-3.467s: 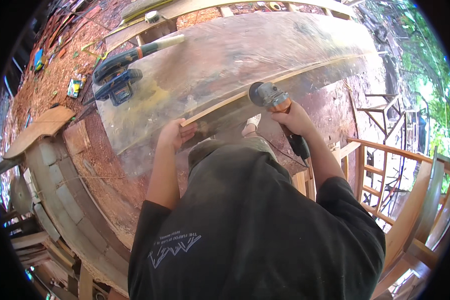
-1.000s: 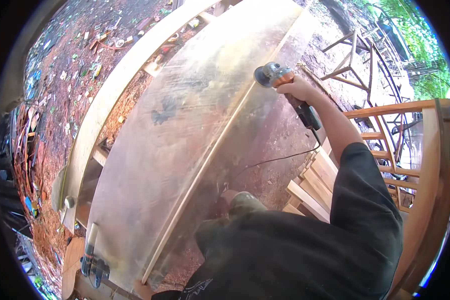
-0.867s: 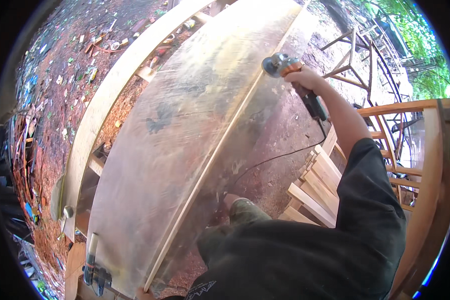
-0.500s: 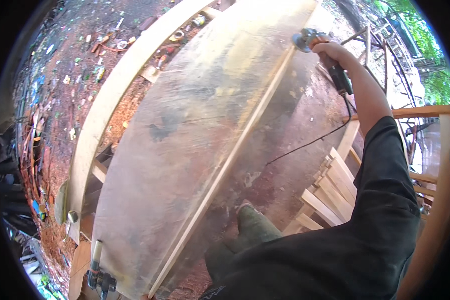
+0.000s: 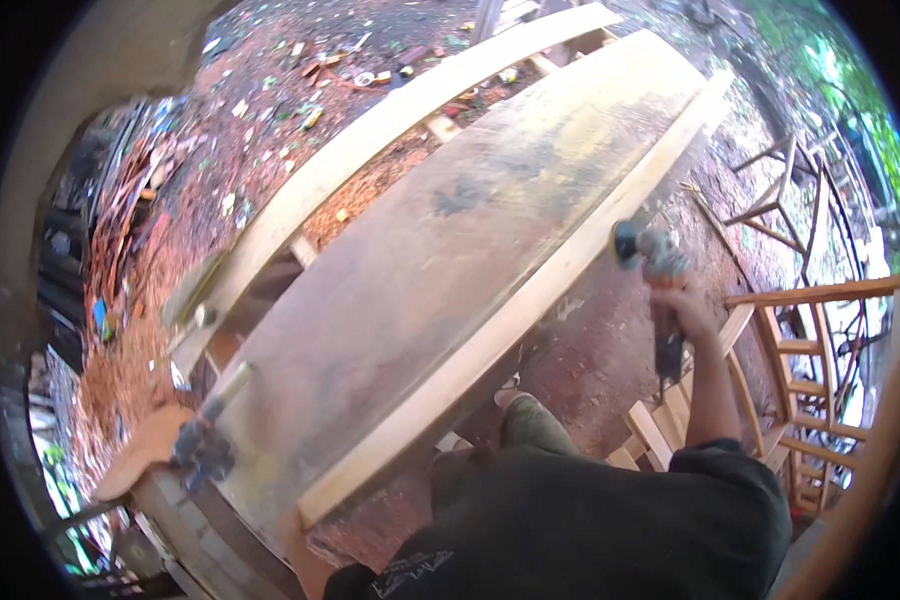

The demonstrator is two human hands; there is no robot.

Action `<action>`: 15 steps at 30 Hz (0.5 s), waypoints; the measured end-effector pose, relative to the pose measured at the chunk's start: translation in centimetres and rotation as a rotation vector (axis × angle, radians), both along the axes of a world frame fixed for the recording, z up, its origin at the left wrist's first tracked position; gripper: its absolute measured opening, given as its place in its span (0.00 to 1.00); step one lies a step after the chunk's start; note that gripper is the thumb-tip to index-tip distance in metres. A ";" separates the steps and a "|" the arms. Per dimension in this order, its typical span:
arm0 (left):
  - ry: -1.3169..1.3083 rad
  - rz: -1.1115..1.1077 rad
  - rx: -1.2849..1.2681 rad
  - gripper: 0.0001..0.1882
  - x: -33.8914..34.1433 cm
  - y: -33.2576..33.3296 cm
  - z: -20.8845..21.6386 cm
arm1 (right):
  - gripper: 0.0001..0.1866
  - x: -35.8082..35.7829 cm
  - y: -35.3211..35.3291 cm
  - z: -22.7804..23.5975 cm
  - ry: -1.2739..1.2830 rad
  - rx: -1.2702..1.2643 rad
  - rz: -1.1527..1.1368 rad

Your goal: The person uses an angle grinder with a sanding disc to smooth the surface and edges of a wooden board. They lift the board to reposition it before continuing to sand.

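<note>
My right hand (image 5: 682, 305) is closed round the body of an angle grinder (image 5: 660, 258), which has a round disc on its head. The grinder is held to the right of a long pale wooden board (image 5: 530, 300), with the disc apart from its edge. That board runs along the near side of a wide, dusty wooden panel (image 5: 400, 270). At the board's near end, my left hand (image 5: 296, 535) touches its corner; its fingers are blurred and partly hidden. A second power tool (image 5: 202, 450), dark and with a pale side handle, rests at the panel's near left end.
A curved wooden beam (image 5: 370, 130) runs beyond the panel, joined by short crosspieces. Wood pieces (image 5: 655, 430) lie right of my leg, beside a wooden frame with rungs (image 5: 810, 375). Scraps and sawdust (image 5: 135, 375) cover the ground at left.
My right hand has brought the grinder nearer, off the board's far part. The view has shifted, so my left hand and more of the board's pale side now show.
</note>
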State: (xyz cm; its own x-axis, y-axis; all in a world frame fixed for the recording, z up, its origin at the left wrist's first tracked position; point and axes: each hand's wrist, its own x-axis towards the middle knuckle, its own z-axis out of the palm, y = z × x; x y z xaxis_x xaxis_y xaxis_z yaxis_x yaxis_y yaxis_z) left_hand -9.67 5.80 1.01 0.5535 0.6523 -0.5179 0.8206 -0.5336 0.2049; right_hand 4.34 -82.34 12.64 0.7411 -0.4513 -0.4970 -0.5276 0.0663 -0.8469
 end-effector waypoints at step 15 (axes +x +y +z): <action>-0.048 0.337 -0.883 0.24 0.1 4.8 -2.1 | 0.31 -9.5 52.2 4.1 0.094 -0.443 1.577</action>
State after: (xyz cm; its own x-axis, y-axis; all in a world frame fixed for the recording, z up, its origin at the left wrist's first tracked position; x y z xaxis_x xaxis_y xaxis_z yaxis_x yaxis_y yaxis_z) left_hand -9.61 10.56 -1.14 0.4406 0.1649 -0.8824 0.8835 0.0946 0.4588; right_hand -5.18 -30.12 16.77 0.5556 0.5653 -0.6097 0.1183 -0.7796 -0.6150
